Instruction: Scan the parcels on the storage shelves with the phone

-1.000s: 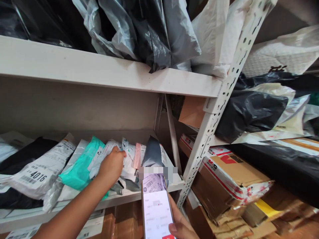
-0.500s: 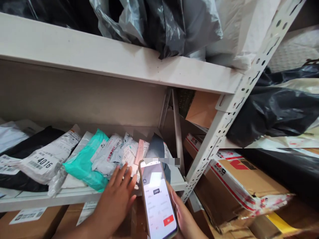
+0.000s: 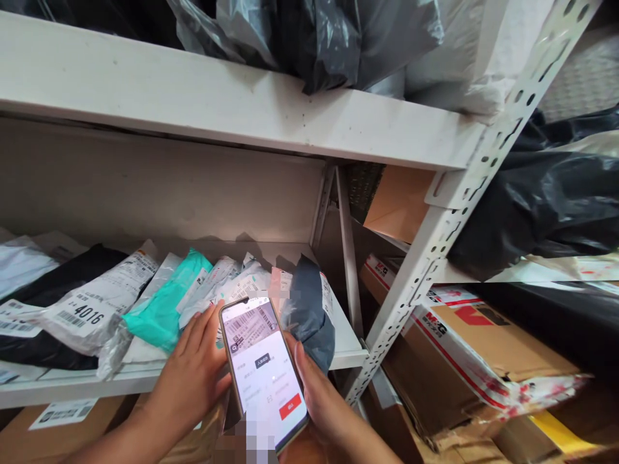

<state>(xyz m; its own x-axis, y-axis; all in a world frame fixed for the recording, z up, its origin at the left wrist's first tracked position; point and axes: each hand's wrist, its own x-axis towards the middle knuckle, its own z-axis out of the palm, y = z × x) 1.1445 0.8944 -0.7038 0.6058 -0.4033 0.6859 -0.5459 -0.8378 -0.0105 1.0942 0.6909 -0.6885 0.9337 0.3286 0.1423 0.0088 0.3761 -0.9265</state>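
A smartphone [image 3: 271, 374] lies in my right hand [image 3: 316, 393], whose thumb runs along its right edge. On the lit screen are a camera picture of parcel labels, a dark pop-up and a red button. Just left of the phone, my left hand [image 3: 196, 367] is open, fingers stretched over the front of the pale labelled parcels [image 3: 217, 277]; whether it touches them I cannot tell. A turquoise mailer bag [image 3: 167, 303] lies left of that hand. Behind the phone stand a pink parcel [image 3: 280, 280] and a dark grey bag [image 3: 309, 316], both partly covered.
A white shelf beam [image 3: 232, 103] crosses above, with black and grey bags over it. The perforated upright [image 3: 411, 283] slants at the right, cardboard boxes [image 3: 474, 361] beyond it. Farther left lies a white parcel marked 4016 [image 3: 91, 309]. More boxes sit underneath.
The phone and my right hand have moved left, now in front of the pale parcels. My left hand has shifted left, its fingers closer together. The screen picture now shows labels, and the grey bag is more exposed.
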